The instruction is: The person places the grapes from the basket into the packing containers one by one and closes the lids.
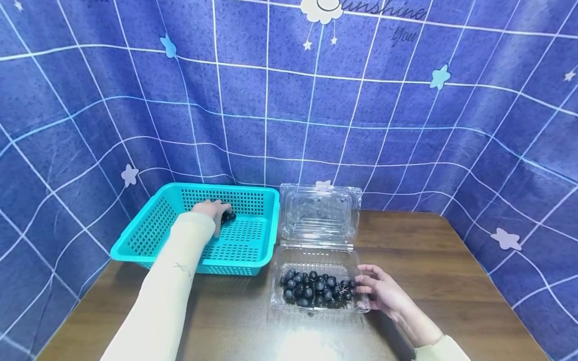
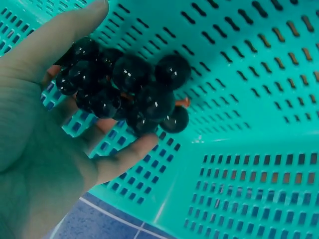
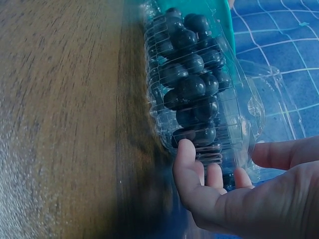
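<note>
My left hand (image 1: pixel 211 210) reaches into the turquoise basket (image 1: pixel 271 215). In the left wrist view its thumb and fingers curl round a small bunch of dark grapes (image 2: pixel 144 87), whose reddish stem end (image 2: pixel 183 102) pokes out. A clear plastic clamshell box (image 1: pixel 276 288) stands to the right of the basket with its lid (image 1: pixel 320 213) raised at the back. More dark grapes (image 1: pixel 311 288) fill its front part. At the box's right end, my right hand (image 1: pixel 384 291) holds the side wall, fingers bent against the plastic and close to the grapes in the right wrist view.
Both basket and box stand on a brown wooden table (image 1: pixel 415 255). Behind and on both sides hangs a blue cloth (image 1: pixel 289 135) with white grid lines and stars. The basket's slotted walls rise around the left hand. Light glares off the table's front.
</note>
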`<state>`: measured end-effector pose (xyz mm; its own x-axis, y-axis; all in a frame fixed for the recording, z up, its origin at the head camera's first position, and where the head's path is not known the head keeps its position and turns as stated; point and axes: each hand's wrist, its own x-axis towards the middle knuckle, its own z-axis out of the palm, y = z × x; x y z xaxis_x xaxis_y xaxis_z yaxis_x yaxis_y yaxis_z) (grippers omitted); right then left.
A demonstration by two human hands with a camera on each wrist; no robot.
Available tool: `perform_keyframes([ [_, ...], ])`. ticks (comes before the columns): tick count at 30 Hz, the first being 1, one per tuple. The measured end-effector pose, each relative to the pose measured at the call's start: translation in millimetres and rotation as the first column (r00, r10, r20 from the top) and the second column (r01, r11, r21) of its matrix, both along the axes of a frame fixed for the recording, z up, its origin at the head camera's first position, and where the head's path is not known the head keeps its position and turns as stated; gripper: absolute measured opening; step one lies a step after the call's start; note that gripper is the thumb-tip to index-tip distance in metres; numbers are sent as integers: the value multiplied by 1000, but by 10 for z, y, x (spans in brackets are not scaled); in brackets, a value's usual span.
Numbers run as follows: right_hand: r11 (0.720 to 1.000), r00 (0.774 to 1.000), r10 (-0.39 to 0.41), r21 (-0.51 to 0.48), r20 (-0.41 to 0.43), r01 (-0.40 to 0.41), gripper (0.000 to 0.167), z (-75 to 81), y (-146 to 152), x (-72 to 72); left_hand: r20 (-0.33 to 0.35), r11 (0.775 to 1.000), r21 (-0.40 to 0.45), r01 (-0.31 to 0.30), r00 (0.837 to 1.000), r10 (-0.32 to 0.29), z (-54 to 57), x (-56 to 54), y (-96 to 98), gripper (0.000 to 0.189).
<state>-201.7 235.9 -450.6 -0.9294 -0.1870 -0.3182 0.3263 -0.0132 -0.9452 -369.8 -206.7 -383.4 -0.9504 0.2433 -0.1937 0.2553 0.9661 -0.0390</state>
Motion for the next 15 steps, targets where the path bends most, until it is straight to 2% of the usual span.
perform_keyframes([
  [7,1000,1000,4,-11,1,-4,45,9,10,-4,22,1000,-10,-25,999,26,9,11,41,66],
  [12,1000,1000,8,-11,-6,-8,47,7,13,0,55,999,17,-48,997,47,31,130,100,63],
  [14,1000,1000,8,-9,-7,-8,47,7,8,1,82,993,65,-98,992,93,8,162,107,56],
  [15,1000,1000,8,-7,-6,-8,47,8,8,0,114,974,126,-189,978,175,12,181,124,44],
])
